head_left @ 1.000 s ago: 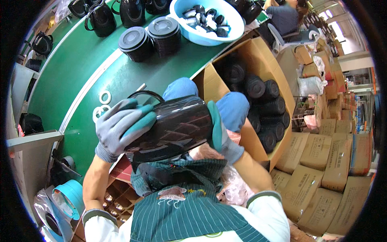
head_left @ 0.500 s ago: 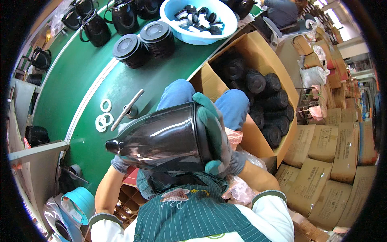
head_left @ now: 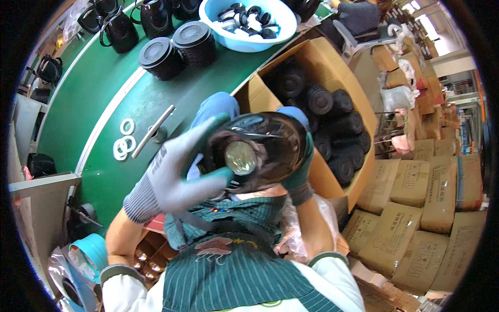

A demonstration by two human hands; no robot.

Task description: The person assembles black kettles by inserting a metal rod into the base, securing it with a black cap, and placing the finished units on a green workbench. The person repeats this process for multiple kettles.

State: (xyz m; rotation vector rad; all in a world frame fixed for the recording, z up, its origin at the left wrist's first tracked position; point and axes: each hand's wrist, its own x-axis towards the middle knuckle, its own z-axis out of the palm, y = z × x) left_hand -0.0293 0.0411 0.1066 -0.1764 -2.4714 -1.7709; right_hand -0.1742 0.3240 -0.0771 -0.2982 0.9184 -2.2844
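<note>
A glossy black jug (head_left: 280,148) lies tilted over my lap, with a round, pale, shiny patch (head_left: 240,157) on the end turned toward me and to the left. My left hand (head_left: 179,174), in a grey glove with green fingers, spans that end: thumb low and fingers high, the palm standing off. Gripped from the right side is the same jug, in my right hand (head_left: 300,174), whose gloved fingers are partly hidden behind it. Left of the jug on the green table are several white rings (head_left: 127,126) and a metal rod (head_left: 153,131) across a small round piece (head_left: 159,135).
Stacked black lids (head_left: 193,39), more black jugs (head_left: 118,31) and a light blue basin (head_left: 288,31) of small black and white parts stand on the table. An open carton (head_left: 358,192) of black stacks is at my right. Sealed cartons (head_left: 392,223) pile up beyond; a person (head_left: 358,15) sits far right.
The jug has turned from lying sideways so that its end with the shiny patch faces me. My left hand has come from underneath to that end; my right has shifted along its side.
</note>
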